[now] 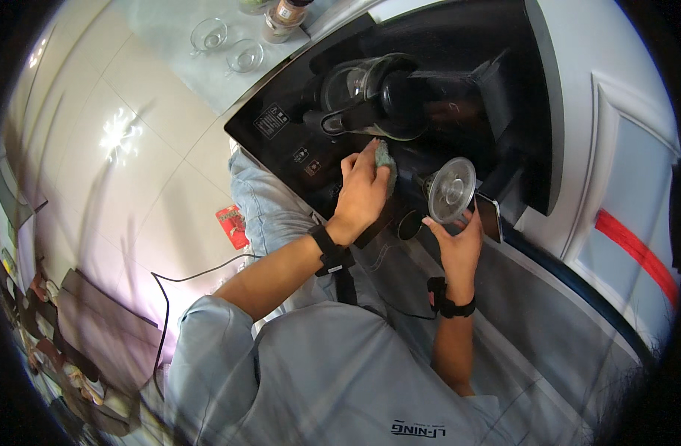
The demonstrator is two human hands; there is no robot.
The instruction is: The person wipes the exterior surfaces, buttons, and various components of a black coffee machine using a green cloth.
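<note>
My left hand (363, 192) grips a grey-green sponge or cloth (385, 167) between thumb and fingers, over the glossy black tabletop (296, 134). Its fingertips are close to the base of a glass kettle (346, 89) with a black handle. With its fingers at the lower rim, my right hand (460, 245) holds up a clear round lid (453, 190), tilted on edge. Something dark and perforated shows partly behind the lid. A flat dark object with a shiny metal edge (490, 217) stands right beside the right hand; the hand hides part of it.
Two clear glass cups (209, 34) and a lidded jar (285, 22) stand on a pale surface at the back left. White panelling (613, 122) borders the right side. A black cable (167, 301) and a red packet (232, 226) are at my left, with tiled floor beyond.
</note>
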